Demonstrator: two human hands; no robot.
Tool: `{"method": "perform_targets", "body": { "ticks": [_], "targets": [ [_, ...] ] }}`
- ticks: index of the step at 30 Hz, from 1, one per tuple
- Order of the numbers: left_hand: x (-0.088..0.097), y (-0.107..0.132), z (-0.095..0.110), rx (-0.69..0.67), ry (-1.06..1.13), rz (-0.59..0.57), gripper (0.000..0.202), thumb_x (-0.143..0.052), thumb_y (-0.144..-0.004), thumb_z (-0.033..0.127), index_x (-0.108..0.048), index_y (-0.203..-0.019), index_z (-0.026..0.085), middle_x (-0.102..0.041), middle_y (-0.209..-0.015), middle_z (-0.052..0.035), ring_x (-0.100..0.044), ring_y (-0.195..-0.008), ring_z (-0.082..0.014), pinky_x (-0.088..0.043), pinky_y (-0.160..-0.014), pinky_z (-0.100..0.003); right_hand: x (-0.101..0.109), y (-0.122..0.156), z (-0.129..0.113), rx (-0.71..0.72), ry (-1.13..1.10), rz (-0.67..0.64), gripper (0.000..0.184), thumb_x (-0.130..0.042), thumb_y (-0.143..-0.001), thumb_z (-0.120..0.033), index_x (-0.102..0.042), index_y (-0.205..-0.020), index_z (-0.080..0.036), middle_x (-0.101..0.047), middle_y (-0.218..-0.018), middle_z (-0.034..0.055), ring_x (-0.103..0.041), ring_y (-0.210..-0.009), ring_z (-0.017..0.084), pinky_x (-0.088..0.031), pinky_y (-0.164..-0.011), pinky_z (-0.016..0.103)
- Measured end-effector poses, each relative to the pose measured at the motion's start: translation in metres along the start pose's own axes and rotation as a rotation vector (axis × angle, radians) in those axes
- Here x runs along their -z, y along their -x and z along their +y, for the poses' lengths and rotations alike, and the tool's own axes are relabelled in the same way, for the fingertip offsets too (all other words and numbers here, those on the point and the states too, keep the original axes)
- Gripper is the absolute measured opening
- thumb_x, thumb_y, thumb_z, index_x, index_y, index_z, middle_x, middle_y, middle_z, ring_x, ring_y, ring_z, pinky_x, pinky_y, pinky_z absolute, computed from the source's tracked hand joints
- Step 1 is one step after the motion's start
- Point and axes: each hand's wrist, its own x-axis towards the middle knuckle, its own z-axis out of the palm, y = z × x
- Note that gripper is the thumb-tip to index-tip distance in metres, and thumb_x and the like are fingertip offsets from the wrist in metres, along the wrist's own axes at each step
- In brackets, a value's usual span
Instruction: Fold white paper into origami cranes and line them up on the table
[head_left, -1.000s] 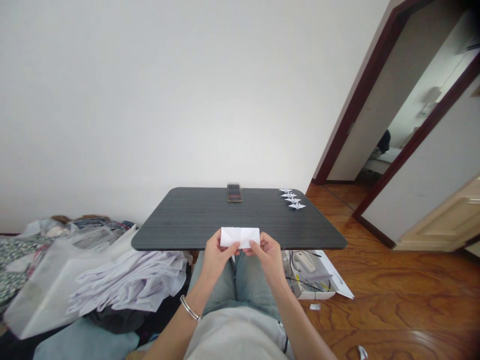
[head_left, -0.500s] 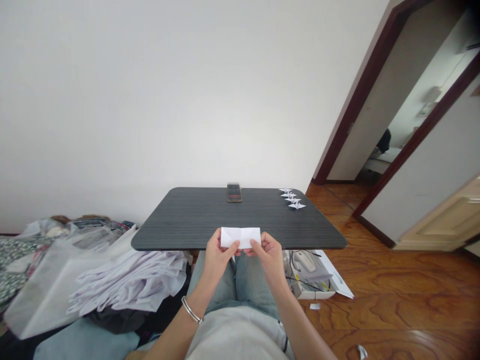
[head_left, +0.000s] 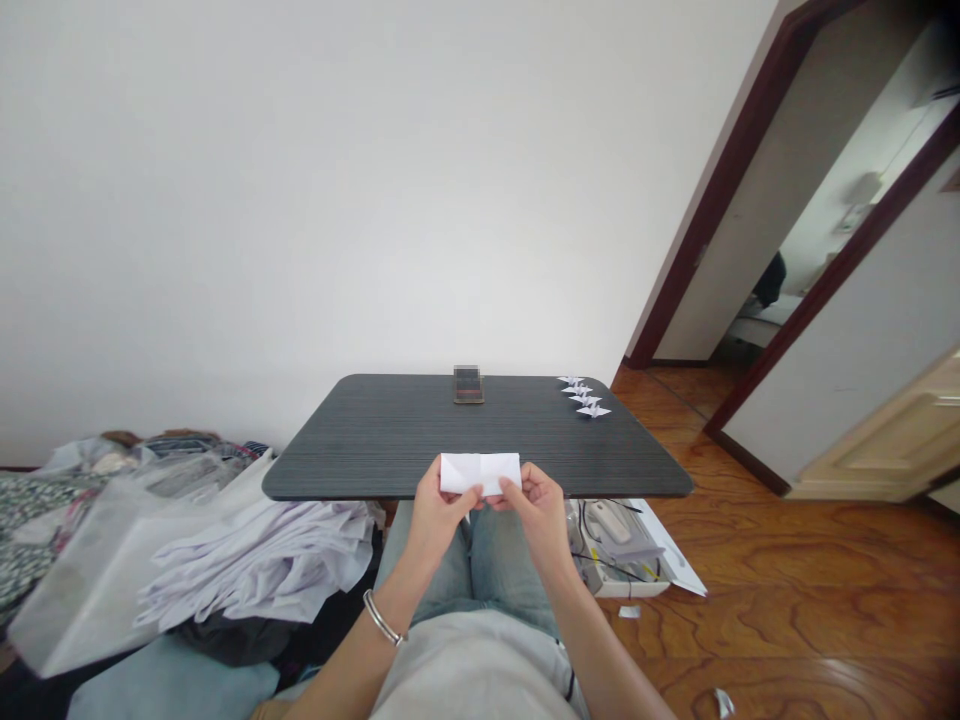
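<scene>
A folded white sheet of paper, shaped as a wide rectangle with faint creases, is held up at the near edge of the dark table. My left hand grips its left side, thumb pressed on the lower front. On the right, my right hand pinches the paper the same way, and the two thumbs lie close together near the bottom edge. The fingers behind the paper are partly hidden. Several white paper cranes stand in a row at the table's far right corner.
A phone on a stand is at the table's back edge by the wall. Piled clothes lie at the left. Right of my legs, a white box of cables and small items sits on the wooden floor.
My left thumb has slid slightly to the right along the paper's lower edge, closer to the right thumb. Otherwise the hands and paper are nearly still.
</scene>
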Motion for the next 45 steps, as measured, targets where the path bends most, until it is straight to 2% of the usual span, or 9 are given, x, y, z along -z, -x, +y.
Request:
{"method": "perform_targets", "body": {
  "ticks": [5,14,17,22,29,33,35,40,45],
  "targets": [
    [-0.001,0.001,0.004,-0.015,0.014,0.002,0.026,-0.069,-0.066,0.025,-0.056,-0.086,0.015,-0.066,-0.077,-0.0005,-0.061,-0.057,-0.0119,-0.052,-0.052,-0.023,0.001,0.000,0.000,0.004,0.010,-0.001,0.027,-0.070,-0.070,-0.037,-0.052,-0.062,-0.019,-0.064,-0.054,-0.0008,-0.061,-0.048,0.015,-0.052,-0.048,0.025],
    [-0.001,0.002,0.003,-0.005,0.024,-0.023,0.034,-0.073,-0.060,0.022,-0.053,-0.087,0.015,-0.064,-0.079,-0.0003,-0.060,-0.061,-0.0123,-0.051,-0.052,-0.022,0.000,0.001,-0.004,0.006,-0.009,-0.008,0.027,-0.069,-0.070,-0.037,-0.050,-0.063,-0.019,-0.063,-0.056,-0.0023,-0.061,-0.047,0.013,-0.052,-0.048,0.023],
    [0.001,0.002,0.001,-0.023,-0.021,-0.020,0.034,-0.073,-0.060,0.021,-0.051,-0.086,0.016,-0.063,-0.077,0.0004,-0.060,-0.064,-0.0133,-0.052,-0.053,-0.022,0.000,0.002,-0.003,0.006,-0.032,-0.002,0.026,-0.069,-0.070,-0.034,-0.047,-0.074,-0.021,-0.064,-0.058,-0.0038,-0.061,-0.045,0.013,-0.052,-0.048,0.023],
    [0.003,0.003,-0.001,-0.098,-0.081,-0.010,0.034,-0.070,-0.063,0.022,-0.050,-0.090,0.018,-0.063,-0.082,-0.0005,-0.062,-0.074,-0.0161,-0.052,-0.060,-0.024,0.000,0.002,-0.003,0.001,-0.062,0.035,0.040,-0.070,-0.071,-0.036,-0.043,-0.098,-0.023,-0.068,-0.061,-0.0033,-0.063,-0.046,0.015,-0.053,-0.046,0.024],
    [0.004,0.004,-0.003,-0.149,-0.105,-0.018,0.034,-0.068,-0.066,0.021,-0.050,-0.095,0.018,-0.063,-0.088,-0.0024,-0.062,-0.080,-0.0166,-0.052,-0.065,-0.023,0.002,-0.001,0.000,-0.005,-0.054,-0.008,0.030,-0.069,-0.070,-0.043,-0.055,-0.084,-0.019,-0.069,-0.062,-0.0007,-0.063,-0.046,0.015,-0.053,-0.045,0.024],
    [0.002,0.005,0.000,-0.150,-0.020,0.016,0.067,-0.069,-0.065,0.018,-0.036,-0.123,0.024,-0.062,-0.087,0.0001,-0.062,-0.074,-0.0142,-0.052,-0.065,-0.023,0.003,0.000,-0.001,0.012,-0.047,-0.020,0.028,-0.069,-0.071,-0.041,-0.057,-0.082,-0.019,-0.069,-0.062,-0.0005,-0.062,-0.046,0.014,-0.053,-0.047,0.024],
    [0.001,0.005,0.003,-0.141,0.008,0.029,0.077,-0.070,-0.064,0.018,-0.030,-0.129,0.024,-0.063,-0.085,0.0009,-0.062,-0.072,-0.0133,-0.051,-0.067,-0.023,0.003,0.000,-0.002,0.016,-0.030,-0.023,0.026,-0.069,-0.071,-0.040,-0.058,-0.081,-0.018,-0.069,-0.061,-0.0005,-0.062,-0.047,0.014,-0.052,-0.047,0.024],
    [-0.002,0.007,0.009,-0.098,-0.027,0.076,0.066,-0.071,-0.061,0.018,-0.044,-0.121,0.021,-0.060,-0.078,0.0024,-0.059,-0.064,-0.0117,-0.050,-0.059,-0.021,0.002,0.003,-0.005,0.020,-0.004,-0.037,0.023,-0.068,-0.073,-0.038,-0.057,-0.078,-0.019,-0.068,-0.058,-0.0015,-0.061,-0.046,0.013,-0.052,-0.048,0.023],
    [-0.003,0.008,0.008,-0.077,-0.030,0.083,0.058,-0.070,-0.063,0.020,-0.047,-0.117,0.020,-0.057,-0.075,0.0031,-0.056,-0.061,-0.0102,-0.050,-0.055,-0.020,0.002,0.002,-0.003,0.001,0.004,-0.043,0.025,-0.067,-0.073,-0.041,-0.058,-0.077,-0.018,-0.066,-0.056,-0.0016,-0.060,-0.045,0.014,-0.051,-0.046,0.023]
  ]
}}
